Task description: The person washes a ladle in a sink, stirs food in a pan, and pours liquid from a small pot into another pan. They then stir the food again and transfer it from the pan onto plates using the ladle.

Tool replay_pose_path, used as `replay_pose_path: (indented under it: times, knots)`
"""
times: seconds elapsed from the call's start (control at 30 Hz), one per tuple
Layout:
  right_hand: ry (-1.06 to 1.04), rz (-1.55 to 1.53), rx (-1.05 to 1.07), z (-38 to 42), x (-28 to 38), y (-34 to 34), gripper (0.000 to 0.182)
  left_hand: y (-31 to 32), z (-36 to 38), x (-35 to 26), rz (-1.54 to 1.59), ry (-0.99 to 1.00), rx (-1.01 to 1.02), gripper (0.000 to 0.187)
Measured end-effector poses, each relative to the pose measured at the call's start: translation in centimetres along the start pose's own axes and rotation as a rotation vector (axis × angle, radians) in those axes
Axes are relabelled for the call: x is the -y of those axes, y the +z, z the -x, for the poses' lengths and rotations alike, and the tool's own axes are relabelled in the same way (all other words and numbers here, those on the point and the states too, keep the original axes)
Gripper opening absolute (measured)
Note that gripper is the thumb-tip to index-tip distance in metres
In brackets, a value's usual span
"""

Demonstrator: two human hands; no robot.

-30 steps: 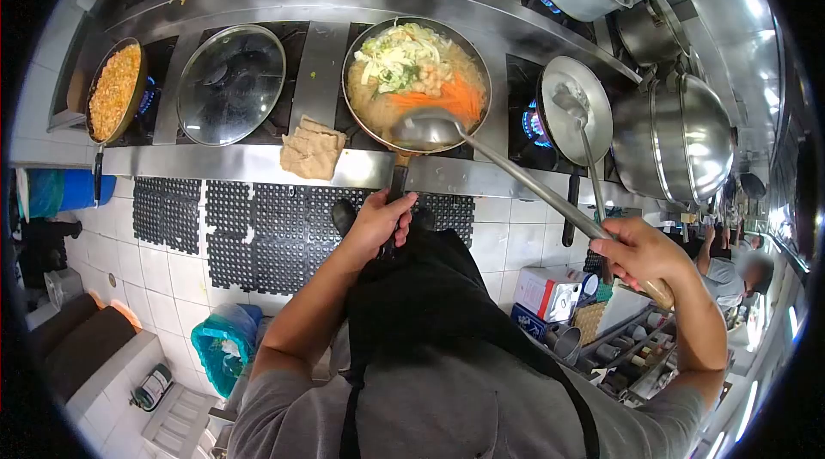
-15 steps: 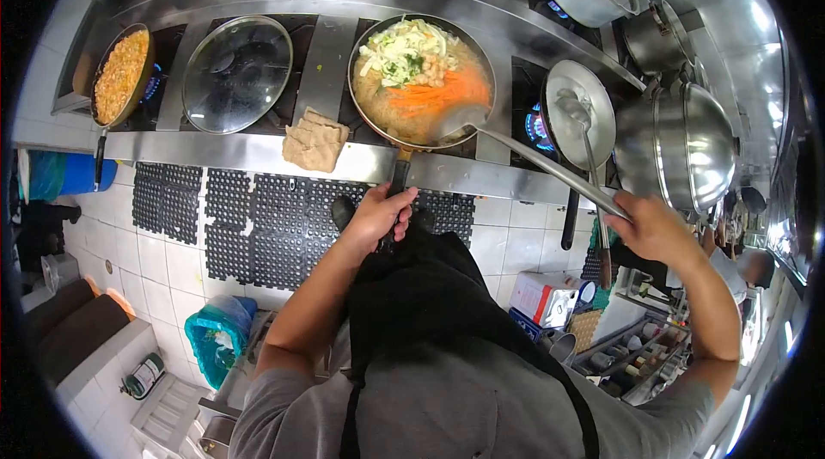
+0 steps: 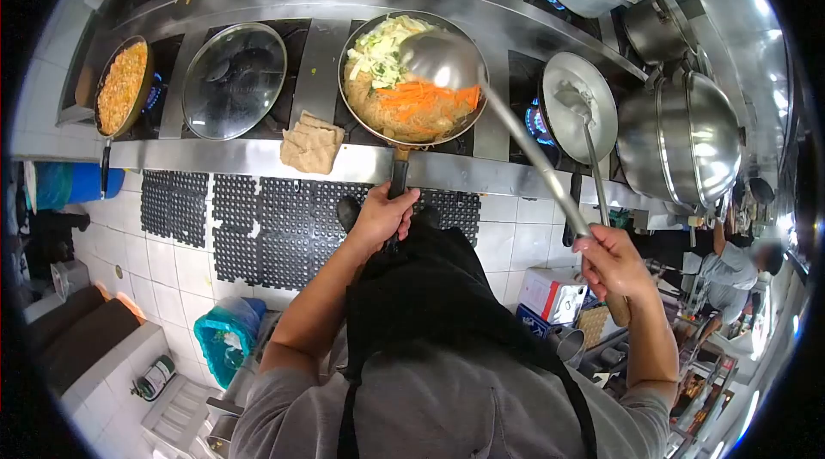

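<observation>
My left hand (image 3: 384,217) is closed around the black handle of a frying pan (image 3: 400,174) on the stove. Thin noodles (image 3: 387,119) fill the pan, topped with sliced carrot (image 3: 421,98) and chopped cabbage (image 3: 378,53). In my right hand (image 3: 617,263) is a long-handled metal ladle (image 3: 537,154), gripped near the end of its handle. Its blurred bowl overlaps the back right of the pan in this view and hides part of the cabbage. A folded brown cloth (image 3: 312,143) lies on the stove's front ledge, left of the pan handle.
Left of the pan lie a glass lid (image 3: 234,89) and a pan of orange-coloured food (image 3: 106,91). To the right, a light-coloured pan (image 3: 601,81) holds another ladle (image 3: 589,143) beside a lit burner (image 3: 536,122). Large metal bowls (image 3: 709,137) stand farther right. Another person (image 3: 730,274) is in the right background.
The ladle bowl has moved from the pan's front right edge up over its back right. My right hand has moved left and closer to my body. My left hand stays on the handle.
</observation>
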State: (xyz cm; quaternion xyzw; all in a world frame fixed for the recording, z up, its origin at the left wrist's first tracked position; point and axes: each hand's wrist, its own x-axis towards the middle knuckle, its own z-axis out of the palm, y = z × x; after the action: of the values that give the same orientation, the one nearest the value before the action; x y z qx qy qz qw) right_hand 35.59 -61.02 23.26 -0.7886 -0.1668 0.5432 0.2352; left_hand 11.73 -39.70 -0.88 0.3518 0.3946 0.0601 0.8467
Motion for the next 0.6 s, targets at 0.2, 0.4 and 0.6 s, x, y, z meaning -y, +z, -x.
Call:
replay_pose_path:
  times: [0.2,0.4,0.6]
  knots:
    - [-0.156,0.346,-0.003,-6.4,-3.3,3.3,0.026,-0.3,-0.1,-0.4,-0.067,-0.022,-0.034,0.021]
    - [-0.483,0.625,-0.259,-5.6,-3.4,4.3,0.029,-0.8,-0.4,-0.5,-0.074,-0.007,-0.019,0.022]
    - [-0.125,0.489,-0.053,-5.2,-1.9,2.2,0.028,-1.0,-0.4,-0.6,-0.063,-0.037,-0.014,0.020]
